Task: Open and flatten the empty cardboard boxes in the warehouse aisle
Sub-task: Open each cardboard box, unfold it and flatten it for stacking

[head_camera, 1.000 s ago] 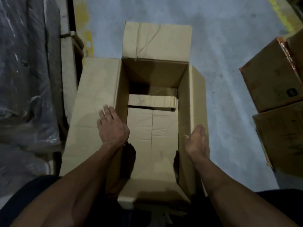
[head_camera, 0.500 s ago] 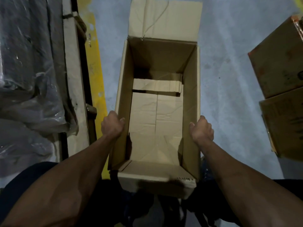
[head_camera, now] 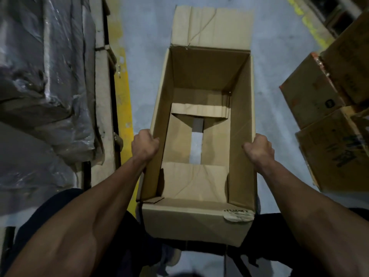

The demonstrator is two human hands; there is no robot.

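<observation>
Between my curled fingers, an open cardboard box (head_camera: 201,136) stands upright; my left hand (head_camera: 144,145) and right hand (head_camera: 258,147) grip its long walls. Bottom flaps (head_camera: 194,181) gape below, so pressing both walls together should collapse it flat.

I see a cardboard box (head_camera: 201,126) at centre frame, plain matt brown corrugated board, creased and scuffed, with a torn paper label (head_camera: 237,215) peeling at its lower right corner. Its far flap (head_camera: 211,27) shows wrinkles and a thin scored line. On the left of the frame lies glossy, crinkled plastic wrap (head_camera: 46,76), catching pale highlights. The floor (head_camera: 143,33) looks like smooth grey concrete with a worn, chalky yellow painted stripe (head_camera: 123,100). At the right edge I see stacked cartons (head_camera: 323,116), duller brown cardboard with faded print and rough, frayed edges.
</observation>
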